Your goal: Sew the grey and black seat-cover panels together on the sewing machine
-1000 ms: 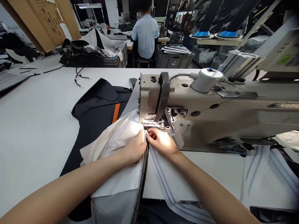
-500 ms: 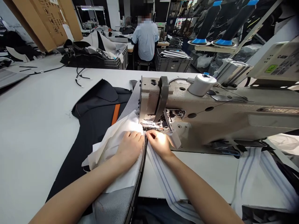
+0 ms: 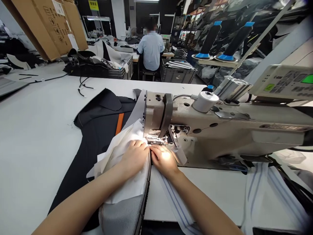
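Note:
A sewing machine (image 3: 156,114) stands before me, its lamp lighting the presser foot (image 3: 156,141). My left hand (image 3: 135,155) is palm down on white fabric (image 3: 133,192) just left of the foot, fingers bent together over it; its thumb is hidden. Just across a dark seam edge (image 3: 147,186), my right hand (image 3: 163,158) rests with fingers stretched flat toward the foot. White tape with blue stripes (image 3: 173,199) runs out from beneath this hand. Grey mesh (image 3: 122,213) shows under the white fabric, beside a dark fabric panel (image 3: 97,130) with an orange tab (image 3: 119,124).
Two dark thread cones (image 3: 210,40) stand behind the machine, left of a control panel (image 3: 286,81). More striped tape (image 3: 255,192) hangs at the right. Far back, a person (image 3: 151,50) sits beside a grey crate (image 3: 177,73). A cardboard box (image 3: 53,29) stands at upper left.
My right fingers have gone from a pinch at the seam edge to lying flatter beside it. The left hand keeps its place on the fabric. The view has tilted up slightly.

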Motion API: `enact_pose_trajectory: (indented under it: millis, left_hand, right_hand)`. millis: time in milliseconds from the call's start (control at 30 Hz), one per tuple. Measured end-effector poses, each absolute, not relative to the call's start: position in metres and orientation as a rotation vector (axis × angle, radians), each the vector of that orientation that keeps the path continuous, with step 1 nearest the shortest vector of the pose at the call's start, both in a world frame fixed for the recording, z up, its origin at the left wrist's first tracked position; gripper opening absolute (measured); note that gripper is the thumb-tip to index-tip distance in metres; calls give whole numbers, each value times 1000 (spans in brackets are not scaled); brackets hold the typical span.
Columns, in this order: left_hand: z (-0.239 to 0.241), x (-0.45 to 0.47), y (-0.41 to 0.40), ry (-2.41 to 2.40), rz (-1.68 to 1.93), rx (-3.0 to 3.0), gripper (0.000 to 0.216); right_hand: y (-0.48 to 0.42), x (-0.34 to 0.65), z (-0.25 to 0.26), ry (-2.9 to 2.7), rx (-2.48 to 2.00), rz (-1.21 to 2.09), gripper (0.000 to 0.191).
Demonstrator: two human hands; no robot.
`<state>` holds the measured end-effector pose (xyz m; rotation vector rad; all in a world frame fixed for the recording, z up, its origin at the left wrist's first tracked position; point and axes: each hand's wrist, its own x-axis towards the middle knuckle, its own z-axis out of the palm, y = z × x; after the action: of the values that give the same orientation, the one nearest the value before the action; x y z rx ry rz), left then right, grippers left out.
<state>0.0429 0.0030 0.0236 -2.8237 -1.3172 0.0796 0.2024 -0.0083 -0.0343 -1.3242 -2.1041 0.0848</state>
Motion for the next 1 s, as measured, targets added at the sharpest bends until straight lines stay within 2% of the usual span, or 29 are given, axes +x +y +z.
enact_pose_trajectory:
  millis: [1000]
  left_hand:
    - [25, 35, -1, -1268, 5, -2870, 23]
  right_hand:
    - [-31, 209, -39, -2250, -1366, 21, 35]
